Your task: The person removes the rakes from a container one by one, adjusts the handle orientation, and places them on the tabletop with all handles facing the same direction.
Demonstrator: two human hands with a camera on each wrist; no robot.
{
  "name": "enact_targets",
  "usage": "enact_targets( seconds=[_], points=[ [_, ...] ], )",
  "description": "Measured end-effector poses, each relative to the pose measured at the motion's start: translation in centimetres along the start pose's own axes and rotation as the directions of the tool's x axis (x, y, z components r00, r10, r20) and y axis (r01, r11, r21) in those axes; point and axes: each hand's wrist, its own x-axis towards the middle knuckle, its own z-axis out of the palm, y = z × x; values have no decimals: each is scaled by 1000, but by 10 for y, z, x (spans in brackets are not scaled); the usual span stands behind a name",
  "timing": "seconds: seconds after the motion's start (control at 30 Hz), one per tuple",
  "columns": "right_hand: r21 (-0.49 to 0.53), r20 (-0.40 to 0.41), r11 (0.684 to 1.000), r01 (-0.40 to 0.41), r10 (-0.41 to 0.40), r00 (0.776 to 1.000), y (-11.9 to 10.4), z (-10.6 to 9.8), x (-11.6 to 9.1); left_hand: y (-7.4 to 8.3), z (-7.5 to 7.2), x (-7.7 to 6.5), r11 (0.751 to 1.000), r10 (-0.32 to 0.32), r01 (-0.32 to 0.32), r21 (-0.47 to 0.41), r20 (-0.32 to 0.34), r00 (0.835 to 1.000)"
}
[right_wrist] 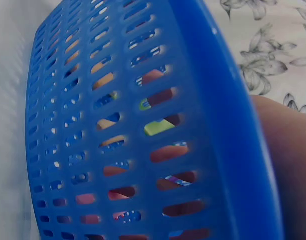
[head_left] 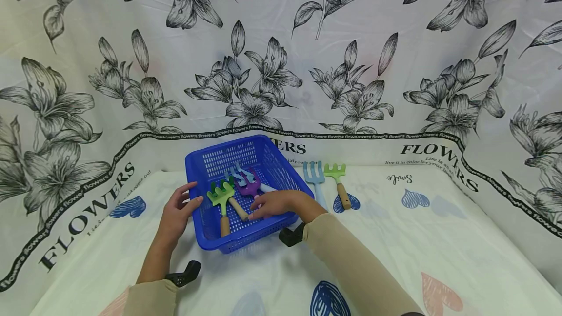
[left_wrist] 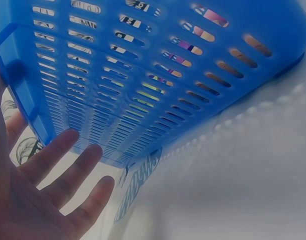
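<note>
A blue plastic basket (head_left: 209, 246) with slotted walls contains several small garden forks. My left hand (head_left: 177, 208) holds its left rim, thumb over the edge; in the left wrist view the other fingers (left_wrist: 68, 180) spread along the outer wall. My right hand (head_left: 272, 204) reaches over the right side and grips the pink handle of a purple fork (head_left: 249, 188), partly covered by the fingers. Left of it lie a light green fork (head_left: 223, 196) and a pale wooden handle (head_left: 238, 208). A light blue fork (head_left: 240, 176) lies behind. In the right wrist view the basket wall (right_wrist: 128, 125) mostly hides this hand.
Beyond the basket's right side, a light blue fork (head_left: 313, 174) and a light green fork (head_left: 335, 174) with a wooden handle lie on the white heart-printed cloth (head_left: 395, 238). A flower-printed curtain (head_left: 281, 87) hangs behind.
</note>
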Motion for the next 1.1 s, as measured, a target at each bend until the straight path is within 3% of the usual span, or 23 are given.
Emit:
enact_targets(
  seconds=[0.23,0.4,0.63,0.93,1.1],
  points=[
    [115,-111,992,54,-42,993,3,0,-1,-1,0,0,1000,-8,8,3,1,1000],
    [154,-234,980,130,-91,968,5,-1,-3,1,0,-1,1000,-13,13,-4,15,1000],
    [200,-424,948,248,-145,894,7,-1,-6,0,-1,0,1000,-8,8,-3,13,1000],
    [192,-553,946,263,-117,825,7,-1,-11,0,-2,1,1000,-3,3,3,8,1000],
    [194,-653,935,296,-103,751,7,1,-16,-1,-1,1,1000,-7,7,7,7,1000]
  ],
)
